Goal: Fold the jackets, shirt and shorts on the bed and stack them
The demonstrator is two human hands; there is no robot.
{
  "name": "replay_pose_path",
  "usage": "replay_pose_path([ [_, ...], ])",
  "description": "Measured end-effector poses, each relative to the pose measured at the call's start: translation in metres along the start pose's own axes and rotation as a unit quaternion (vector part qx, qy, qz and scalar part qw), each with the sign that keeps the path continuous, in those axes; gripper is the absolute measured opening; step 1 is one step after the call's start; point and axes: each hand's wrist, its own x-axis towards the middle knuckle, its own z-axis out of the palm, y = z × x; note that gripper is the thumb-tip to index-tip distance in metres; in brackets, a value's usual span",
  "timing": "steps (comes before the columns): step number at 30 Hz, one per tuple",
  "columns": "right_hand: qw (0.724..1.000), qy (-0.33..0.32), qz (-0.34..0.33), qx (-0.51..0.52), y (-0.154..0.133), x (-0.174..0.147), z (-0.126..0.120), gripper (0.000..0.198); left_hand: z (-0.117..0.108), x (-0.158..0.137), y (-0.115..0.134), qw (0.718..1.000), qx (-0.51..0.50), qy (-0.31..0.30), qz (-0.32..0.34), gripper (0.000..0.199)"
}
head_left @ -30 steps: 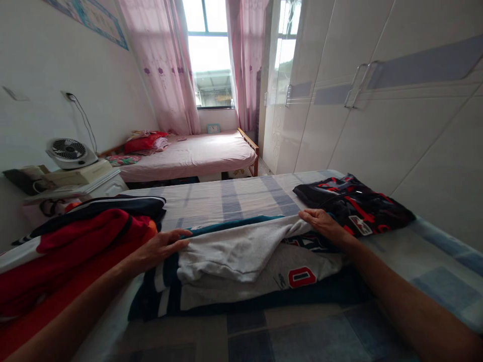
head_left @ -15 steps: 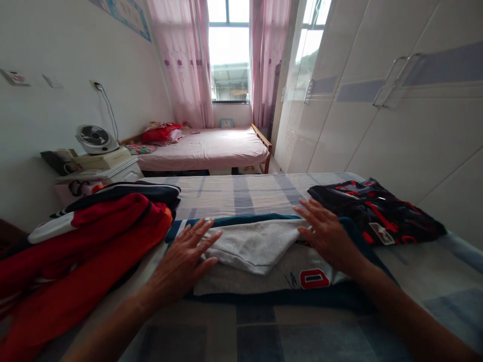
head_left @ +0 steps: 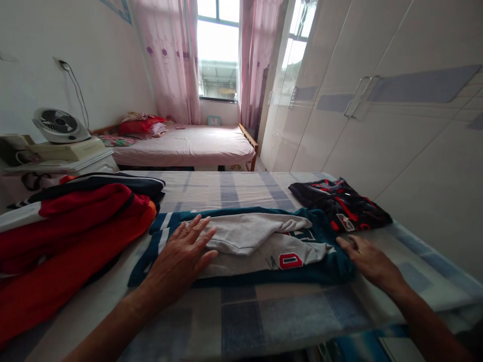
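Note:
A teal sweatshirt (head_left: 332, 269) lies on the near bed, its grey sleeves (head_left: 241, 232) folded across it. A red number patch shows on the lower sleeve, and white stripes run along the left end. My left hand (head_left: 186, 251) rests flat on the left part of the sweatshirt, fingers spread. At the sweatshirt's right edge, my right hand (head_left: 368, 259) has its fingers bent and pinched on the teal cloth; the fingertips are partly hidden.
Red, orange and navy clothes (head_left: 86, 226) are heaped on the left. A folded black and red garment (head_left: 339, 203) lies at the right back. Beyond are a small fan (head_left: 60, 124), a pink-sheeted bed (head_left: 196, 143) and a white wardrobe (head_left: 362, 146) along the right.
My right hand has moved from the upper sleeve out to the sweatshirt's right edge, and its fingers have bent. My left hand stays spread on the left part. The view has shifted right.

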Motion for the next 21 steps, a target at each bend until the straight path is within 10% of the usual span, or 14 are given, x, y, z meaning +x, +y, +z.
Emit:
replay_pose_path([
  [6,0.951,-0.204,0.152,0.176,0.008,0.0,-0.006,0.058,0.021,0.011,0.043,0.998,-0.057,-0.04,0.0,0.052],
  [21,0.848,-0.219,0.075,0.477,-0.026,-0.013,-0.017,0.021,0.022,0.009,0.056,0.981,-0.169,-0.073,-0.066,0.06],
])
